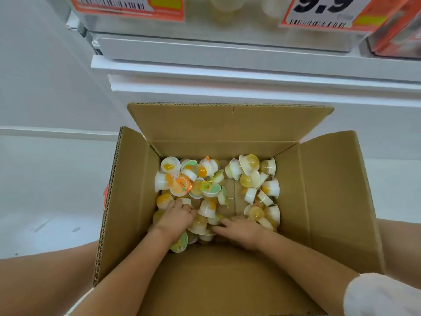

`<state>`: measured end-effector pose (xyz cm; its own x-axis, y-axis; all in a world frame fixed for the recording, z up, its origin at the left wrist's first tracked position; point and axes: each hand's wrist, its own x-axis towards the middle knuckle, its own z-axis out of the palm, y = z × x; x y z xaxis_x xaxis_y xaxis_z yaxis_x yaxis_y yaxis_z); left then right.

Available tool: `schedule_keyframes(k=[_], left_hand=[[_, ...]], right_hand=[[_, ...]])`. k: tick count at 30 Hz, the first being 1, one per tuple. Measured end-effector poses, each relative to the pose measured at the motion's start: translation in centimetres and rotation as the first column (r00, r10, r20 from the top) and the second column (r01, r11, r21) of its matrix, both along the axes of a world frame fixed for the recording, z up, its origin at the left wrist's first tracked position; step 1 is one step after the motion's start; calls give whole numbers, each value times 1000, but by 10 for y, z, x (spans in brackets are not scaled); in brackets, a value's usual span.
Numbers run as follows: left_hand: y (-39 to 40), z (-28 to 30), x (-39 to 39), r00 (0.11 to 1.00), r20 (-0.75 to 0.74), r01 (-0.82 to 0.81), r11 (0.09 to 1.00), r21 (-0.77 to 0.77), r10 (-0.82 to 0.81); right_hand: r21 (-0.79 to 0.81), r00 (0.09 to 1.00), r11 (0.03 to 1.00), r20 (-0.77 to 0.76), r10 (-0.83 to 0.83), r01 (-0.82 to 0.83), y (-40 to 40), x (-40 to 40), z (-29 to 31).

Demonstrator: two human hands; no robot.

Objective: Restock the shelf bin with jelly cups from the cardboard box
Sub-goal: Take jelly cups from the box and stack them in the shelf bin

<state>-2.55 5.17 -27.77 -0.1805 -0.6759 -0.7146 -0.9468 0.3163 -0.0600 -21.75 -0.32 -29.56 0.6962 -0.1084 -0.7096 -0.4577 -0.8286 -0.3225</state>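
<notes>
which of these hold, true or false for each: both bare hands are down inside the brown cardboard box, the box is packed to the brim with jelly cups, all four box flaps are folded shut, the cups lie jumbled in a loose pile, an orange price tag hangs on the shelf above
1. Both bare hands, left hand and right hand, are down inside the brown cardboard box. True.
2. The box is packed to the brim with small plastic jelly cups. False: they only cover part of the bottom, with bare cardboard showing between them.
3. All four box flaps are folded shut. False: the flaps stand open.
4. The cups lie jumbled in a loose pile. True.
5. An orange price tag hangs on the white shelf above. True.
</notes>
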Motion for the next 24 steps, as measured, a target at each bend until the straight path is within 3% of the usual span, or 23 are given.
schedule_keyframes(k=[5,7,8,9,11,12,13,14,16,19,21,24], left_hand=[[5,17,3,994,-95,-65,997,-48,60],[3,24,4,958,-186,-237,968,-85,218],[-2,25,4,877,-292,-421,903,-88,381],[-9,33,3,697,-430,-639,769,-9,574],[-27,66,-3,121,-580,-856,381,351,805],[-38,86,-5,-140,-574,-842,208,498,807],[-48,109,-6,-335,-551,-785,97,611,764],[-57,134,-7,-459,-531,-717,56,695,712],[-73,193,-6,-553,-512,-605,107,789,657],[-87,271,2,-558,-472,-452,227,863,682],[-89,310,4,-618,-441,-380,243,892,651],[-85,336,-4,-694,-439,-327,294,898,571]], right_hand=[[110,937,937,79,-341,332,-7,-5,14],[174,853,848,69,-517,500,-13,-9,28],[232,788,779,74,-611,582,-17,-11,35],[319,706,687,73,-704,652,-22,-13,45],[482,552,502,43,-832,718,-34,-13,75],[538,511,443,27,-859,717,-41,-11,96],[578,491,414,27,-871,703,-50,-9,121],[607,479,404,44,-877,684,-60,-6,149],[630,468,444,141,-872,637,-80,-3,210],[558,407,603,445,-797,570,-97,-3,302],[490,303,679,640,-706,547,-99,-7,346],[491,116,724,784,-609,484,-93,-10,379]])
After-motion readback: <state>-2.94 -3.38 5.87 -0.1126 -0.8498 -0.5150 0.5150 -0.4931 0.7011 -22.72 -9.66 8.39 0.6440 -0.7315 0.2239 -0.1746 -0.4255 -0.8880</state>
